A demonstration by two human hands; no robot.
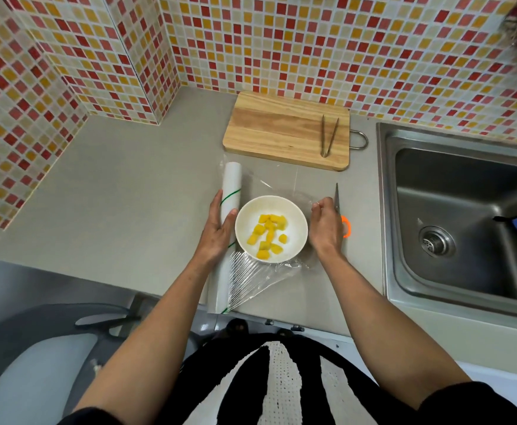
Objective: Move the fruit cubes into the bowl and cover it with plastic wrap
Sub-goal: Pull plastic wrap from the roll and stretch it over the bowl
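A white bowl (248, 216) stands on the grey counter and holds several yellow fruit cubes (268, 235). A long white roll of plastic wrap (232, 187) lies just left of the bowl, and my left hand (218, 230) is shut around its middle. A clear sheet of plastic wrap (284, 187) runs from the roll across the bowl to the right, wrinkled at the near side. My right hand (326, 225) pinches the sheet's free edge to the right of the bowl.
Orange-handled scissors (337, 199) lie right beside my right hand. A wooden cutting board (281, 130) with metal tongs (327, 136) sits behind the bowl. A steel sink (465, 210) is at the right. Tiled walls close the back and left.
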